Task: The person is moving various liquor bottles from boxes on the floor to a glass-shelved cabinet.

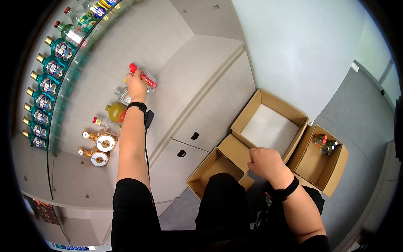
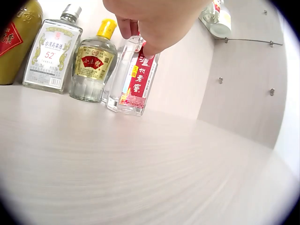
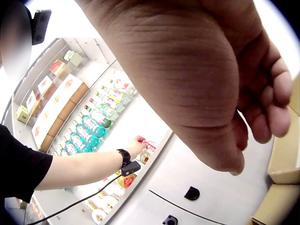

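Observation:
In the left wrist view my left hand grips the upper end of a clear liquor bottle with a red label; its cap is hidden by the fingers. The bottle's base is close to the pale shelf. Beside it stand a yellow-capped bottle, a silver-capped square bottle and an olive-brown bottle. From the head, the left hand appears at the end of this row. My right hand hangs over the cardboard boxes with loosely curled fingers, holding nothing.
A large cardboard box stands by the wall, with a smaller box nearer. Another box contains a few bottles. Teal bottles line a glass shelf at left. Two round-labelled bottles stand below the row.

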`<state>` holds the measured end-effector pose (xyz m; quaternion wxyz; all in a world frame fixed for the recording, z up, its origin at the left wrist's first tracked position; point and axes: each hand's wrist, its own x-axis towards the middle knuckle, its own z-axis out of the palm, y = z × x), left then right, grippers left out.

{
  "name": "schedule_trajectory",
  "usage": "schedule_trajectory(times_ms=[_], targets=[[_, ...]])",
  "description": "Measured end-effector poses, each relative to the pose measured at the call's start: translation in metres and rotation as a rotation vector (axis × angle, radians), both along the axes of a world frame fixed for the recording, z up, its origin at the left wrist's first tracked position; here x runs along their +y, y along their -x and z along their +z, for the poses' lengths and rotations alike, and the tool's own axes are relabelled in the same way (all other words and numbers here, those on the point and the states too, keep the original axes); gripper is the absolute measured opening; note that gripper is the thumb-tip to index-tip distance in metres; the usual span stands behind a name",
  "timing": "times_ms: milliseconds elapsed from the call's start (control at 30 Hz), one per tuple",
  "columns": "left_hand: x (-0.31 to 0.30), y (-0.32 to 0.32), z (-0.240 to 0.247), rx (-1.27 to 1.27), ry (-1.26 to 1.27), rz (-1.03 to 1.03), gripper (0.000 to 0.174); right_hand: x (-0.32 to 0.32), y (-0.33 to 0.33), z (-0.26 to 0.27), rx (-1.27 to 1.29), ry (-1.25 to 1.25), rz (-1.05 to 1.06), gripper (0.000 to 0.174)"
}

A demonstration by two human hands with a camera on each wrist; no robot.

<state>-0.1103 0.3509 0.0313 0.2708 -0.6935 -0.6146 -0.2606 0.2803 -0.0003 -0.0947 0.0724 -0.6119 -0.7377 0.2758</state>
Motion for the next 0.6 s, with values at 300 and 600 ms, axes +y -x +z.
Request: schedule_trajectory(times_ms=[300,600], targets=[[0.0077,0.0055,-0.0051,0.013,0.073,-0.001,0.043,0.0023,-0.0013,0.0057,-0.022,0.042,0.004,0.024],[0.0046,-0.0013,-0.0073,0.065,0.171,0.146,0.058,0.0037,0.0018,0.0063,-0.014,0.035,-0.003,0.024]])
